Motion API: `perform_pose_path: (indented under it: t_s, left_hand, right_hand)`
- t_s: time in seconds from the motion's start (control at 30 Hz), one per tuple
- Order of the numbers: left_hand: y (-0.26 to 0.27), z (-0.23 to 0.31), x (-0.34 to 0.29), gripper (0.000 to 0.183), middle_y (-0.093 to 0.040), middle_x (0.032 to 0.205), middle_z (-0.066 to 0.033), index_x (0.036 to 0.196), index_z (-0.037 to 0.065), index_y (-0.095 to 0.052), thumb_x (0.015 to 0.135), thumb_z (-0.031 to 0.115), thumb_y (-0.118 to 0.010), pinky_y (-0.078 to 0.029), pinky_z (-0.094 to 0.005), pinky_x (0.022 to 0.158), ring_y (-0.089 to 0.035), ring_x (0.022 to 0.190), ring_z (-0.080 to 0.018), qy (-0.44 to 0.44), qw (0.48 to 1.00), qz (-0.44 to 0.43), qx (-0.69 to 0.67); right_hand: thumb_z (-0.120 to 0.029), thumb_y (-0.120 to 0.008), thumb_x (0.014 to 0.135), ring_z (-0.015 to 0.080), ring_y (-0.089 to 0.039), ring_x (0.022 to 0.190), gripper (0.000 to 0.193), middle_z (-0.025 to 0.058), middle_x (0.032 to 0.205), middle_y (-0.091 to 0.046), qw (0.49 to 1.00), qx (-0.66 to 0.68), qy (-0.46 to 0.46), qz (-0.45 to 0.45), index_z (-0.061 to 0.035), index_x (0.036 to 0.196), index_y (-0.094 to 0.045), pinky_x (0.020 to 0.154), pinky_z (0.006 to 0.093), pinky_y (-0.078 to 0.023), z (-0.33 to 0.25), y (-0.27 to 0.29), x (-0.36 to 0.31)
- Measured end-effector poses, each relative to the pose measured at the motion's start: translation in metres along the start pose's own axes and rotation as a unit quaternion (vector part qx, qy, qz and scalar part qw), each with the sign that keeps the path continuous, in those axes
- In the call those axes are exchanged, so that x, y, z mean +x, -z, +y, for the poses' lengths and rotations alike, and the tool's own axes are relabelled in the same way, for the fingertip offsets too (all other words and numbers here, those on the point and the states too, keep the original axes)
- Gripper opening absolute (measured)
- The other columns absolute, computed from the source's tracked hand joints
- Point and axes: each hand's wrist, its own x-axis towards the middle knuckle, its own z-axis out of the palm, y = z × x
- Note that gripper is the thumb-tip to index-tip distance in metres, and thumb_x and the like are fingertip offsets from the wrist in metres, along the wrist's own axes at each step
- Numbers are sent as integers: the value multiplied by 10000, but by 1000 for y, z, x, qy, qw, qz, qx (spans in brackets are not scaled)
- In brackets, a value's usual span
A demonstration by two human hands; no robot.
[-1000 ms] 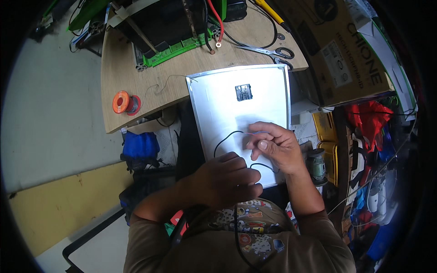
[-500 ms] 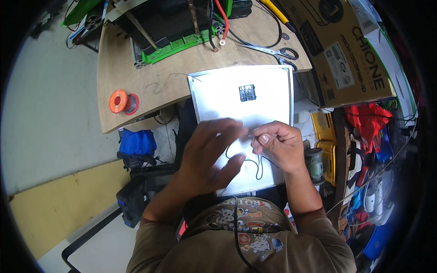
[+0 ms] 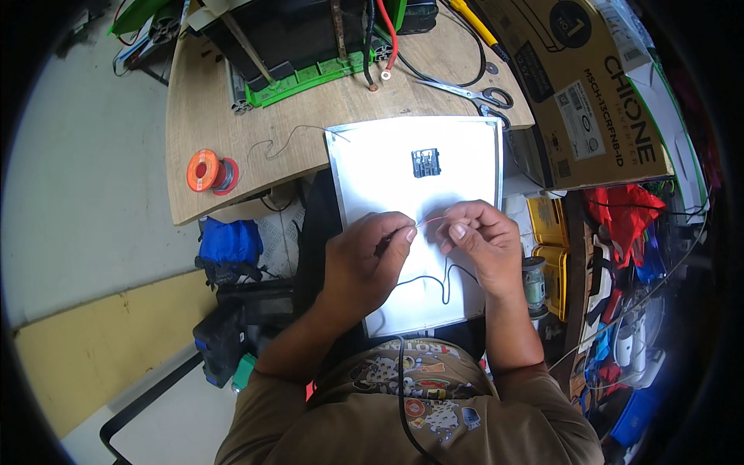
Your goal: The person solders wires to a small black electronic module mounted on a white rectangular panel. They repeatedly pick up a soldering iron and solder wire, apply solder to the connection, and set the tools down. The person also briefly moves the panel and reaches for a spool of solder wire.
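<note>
Across my lap, its far end against the wooden table, lies a white panel [image 3: 380, 167] with a metal frame. A small black box with metal contacts inside [image 3: 425, 163] sits on its far half. Over the near half, my left hand [image 3: 364, 260] pinches the tip of a thin reddish wire [image 3: 435, 219] between thumb and forefinger. My right hand [image 3: 490, 246] has its fingers closed on the same wire, a short way to the right. A dark cable [image 3: 445, 288] runs in a loose loop over the panel below both hands.
On the wooden table [image 3: 287, 167] are an orange spool of solder wire [image 3: 204, 170], scissors [image 3: 465, 91], and a black battery-like block in a green frame [image 3: 310, 74] with red and black leads. A cardboard box [image 3: 570, 116] stands to the right; a black case [image 3: 236, 333] lies at left.
My left hand, spread and blurred before, has closed into a pinch on the wire's tip. The wire now shows stretched between both hands. The view has shifted slightly.
</note>
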Motion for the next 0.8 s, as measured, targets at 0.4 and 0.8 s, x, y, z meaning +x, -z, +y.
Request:
perform_pose_path:
  t_s: [0.4, 0.8]
  left_hand:
    - [0, 3, -6, 155, -724, 845, -78, 1088, -27, -700, 998, 99, -686, -534, -262, 645, -664, 713, -106, 58, 995, -36, -69]
    - [5, -4, -8, 141, -734, 902, -65, 1092, -1, -692, 1009, 113, -692, -555, -250, 670, -675, 747, -94, 173, 951, -92, -241]
  right_hand:
    - [-38, -690, 1011, 116, -647, 830, 117, 72, 930, -720, 999, -27, 10, -18, 35, 1097, -720, 738, 257, -523, 2, -20, 3]
    - [-44, -749, 949, 123, -637, 824, 81, 78, 913, -700, 971, -219, 93, -22, 20, 998, -757, 724, 262, -494, -4, -14, 2]
